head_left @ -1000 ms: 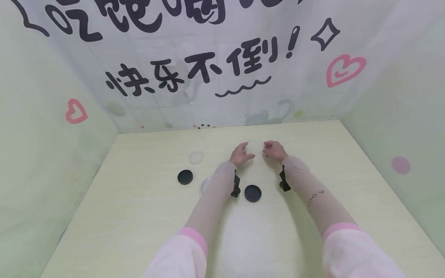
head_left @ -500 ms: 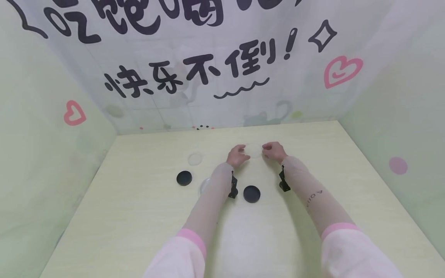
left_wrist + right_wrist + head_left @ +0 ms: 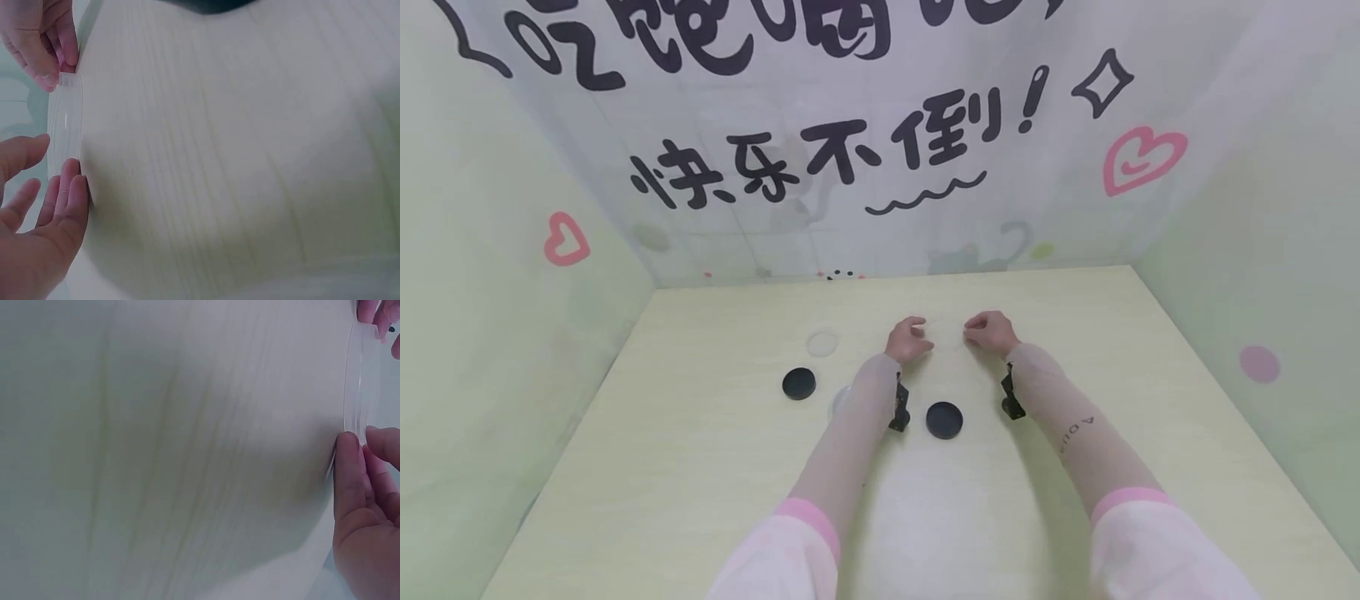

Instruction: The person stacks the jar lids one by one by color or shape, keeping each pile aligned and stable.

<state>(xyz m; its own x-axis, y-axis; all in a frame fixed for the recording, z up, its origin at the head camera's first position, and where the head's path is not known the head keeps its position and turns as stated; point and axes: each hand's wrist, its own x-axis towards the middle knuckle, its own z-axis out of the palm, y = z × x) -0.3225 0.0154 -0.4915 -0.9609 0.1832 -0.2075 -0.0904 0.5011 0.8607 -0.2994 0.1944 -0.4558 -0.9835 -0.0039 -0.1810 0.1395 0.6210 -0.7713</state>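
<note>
A clear, shallow round plastic lid (image 3: 946, 332) lies between my two hands toward the back of the table; it is faint in the head view. Its rim shows better in the left wrist view as a clear lid (image 3: 67, 115). My right hand (image 3: 992, 333) pinches the right edge of the lid between thumb and fingers. On the other side my left hand (image 3: 909, 341) has its fingers spread and gently bent. Its fingertips (image 3: 70, 167) are at the lid's near end, while the thumb stands apart from it.
Left of the hands lie another clear round disc (image 3: 822, 343) and a black round lid (image 3: 798, 384). A second black lid (image 3: 944, 420) lies between the forearms. Part of a clear round piece (image 3: 838, 403) shows beside the left sleeve. A printed cloth (image 3: 820, 242) hangs behind the table.
My left hand has drawn slightly left, away from the right hand, and its fingers have loosened from the lid. The right hand stays at the lid's right edge, fingertips closer together.
</note>
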